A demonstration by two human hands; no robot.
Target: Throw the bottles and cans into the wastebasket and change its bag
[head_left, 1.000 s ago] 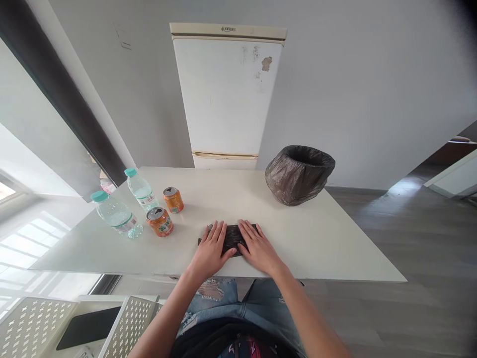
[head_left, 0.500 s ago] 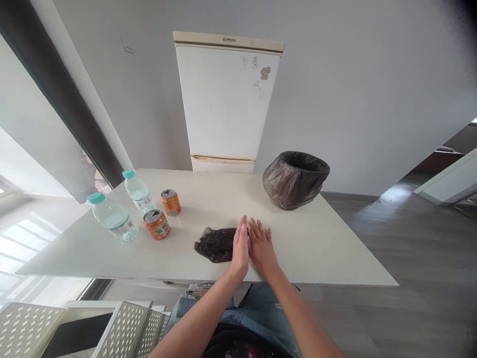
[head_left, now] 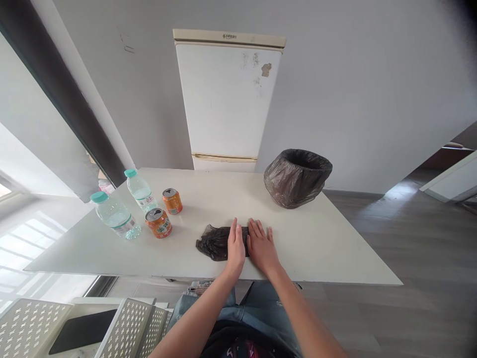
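A crumpled black plastic bag point(head_left: 215, 243) lies flattened on the white table point(head_left: 320, 248) in front of me. My left hand point(head_left: 236, 248) stands on its edge across the bag, fingers stretched out and pointing away from me. My right hand point(head_left: 262, 246) lies palm down at the bag's right end, fingers extended; part of the bag under it is hidden. Neither hand grips anything. Between the two hands shows a narrow strip of the bag.
To the left stand two orange cans point(head_left: 158, 223) and two clear bottles with green caps point(head_left: 116, 217). A bin lined with a dark bag point(head_left: 297, 180) is at the back right. Behind the table is a white fridge point(head_left: 227, 99); grey perforated baskets point(head_left: 124, 328) sit below left.
My left hand has slid a little to the left along the bag, away from the right hand, baring a strip of bag between them. The right hand stays nearly in place.
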